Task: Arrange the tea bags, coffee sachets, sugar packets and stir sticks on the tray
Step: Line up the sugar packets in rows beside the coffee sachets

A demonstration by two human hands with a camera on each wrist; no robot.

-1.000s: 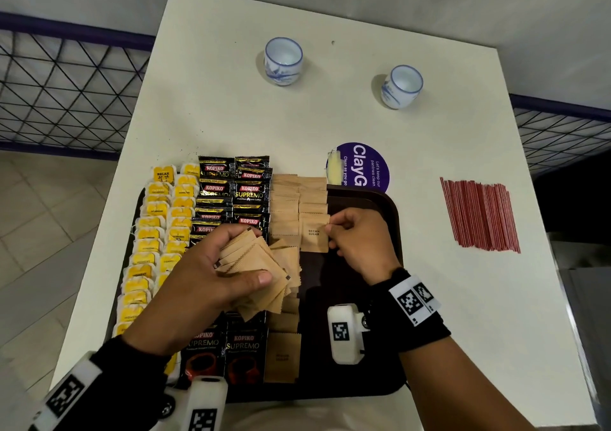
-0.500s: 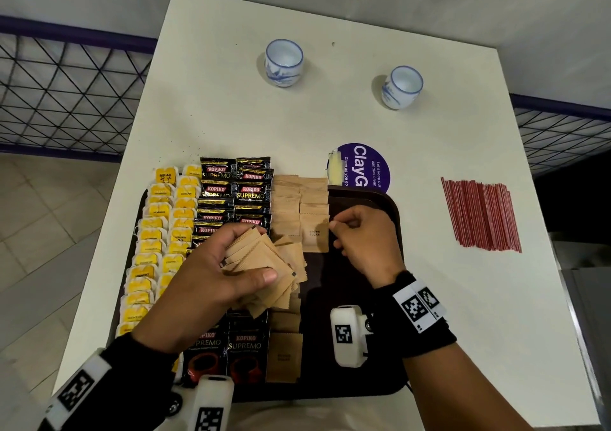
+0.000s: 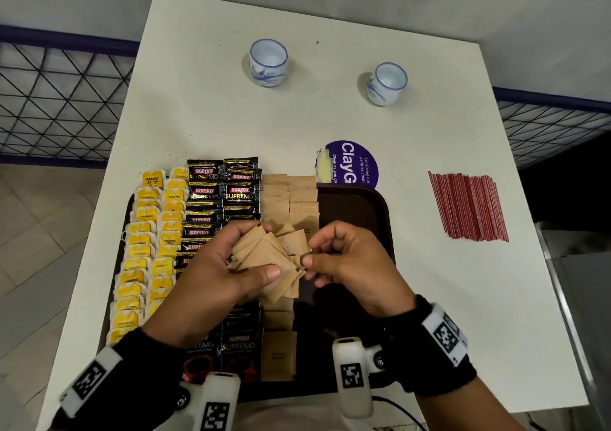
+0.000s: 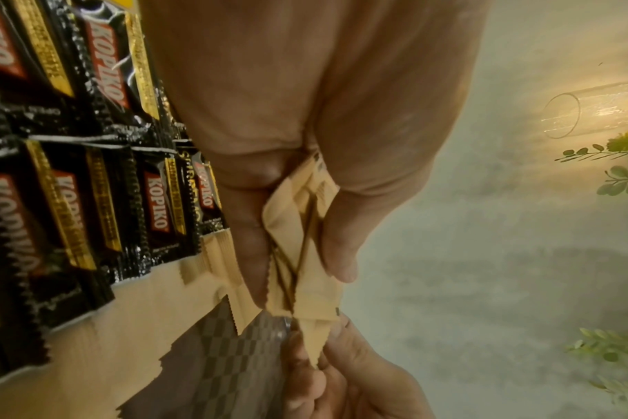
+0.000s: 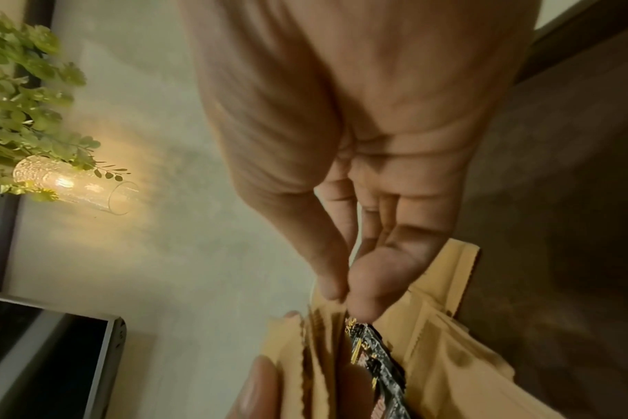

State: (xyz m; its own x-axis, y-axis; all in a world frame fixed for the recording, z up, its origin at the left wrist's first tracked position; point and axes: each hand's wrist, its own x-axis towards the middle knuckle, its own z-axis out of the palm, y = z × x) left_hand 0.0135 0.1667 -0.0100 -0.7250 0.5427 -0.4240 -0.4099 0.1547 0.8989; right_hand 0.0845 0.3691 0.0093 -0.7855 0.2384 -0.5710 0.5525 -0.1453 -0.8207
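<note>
Above the dark brown plastic tray (image 3: 360,199), left hand (image 3: 211,268) grips a fanned stack of tan paper sugar packets (image 3: 267,258); right hand (image 3: 350,262) pinches one packet's edge between thumb and forefinger. On tray: yellow tea bags (image 3: 145,252) at left, black Kopiko coffee sachets (image 3: 221,192) next, more tan packets beside them. Red stir sticks (image 3: 468,205) lie on white worktop (image 3: 463,298), right of tray, apart from it.

Yellow tea bags (image 3: 145,248), black-and-gold coffee sachets (image 3: 223,195), tan sugar packets (image 3: 289,199) — red stir sticks (image 3: 468,207) on white table (image 3: 330,116).
</note>
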